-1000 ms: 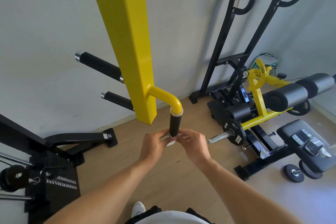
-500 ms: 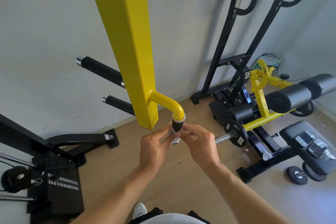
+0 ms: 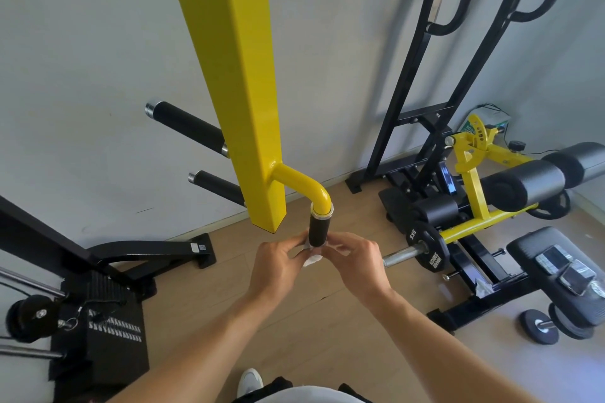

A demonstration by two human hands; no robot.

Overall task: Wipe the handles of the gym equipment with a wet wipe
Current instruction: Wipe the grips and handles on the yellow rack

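From your head camera: your left hand (image 3: 278, 267) and right hand (image 3: 357, 267) both pinch the white wet wipe (image 3: 312, 259) around the bottom end of the black handle (image 3: 318, 229), which hangs from the yellow post (image 3: 235, 82) beside a weight bench (image 3: 537, 258)

Phones (image 3: 568, 271), seemingly, on black bench pad (image 3: 537, 249); dumbbell (image 3: 543, 325) below.

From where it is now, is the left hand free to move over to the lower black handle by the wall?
Probably yes: left hand holds the wet wipe; nothing visibly blocks the lower black handle.
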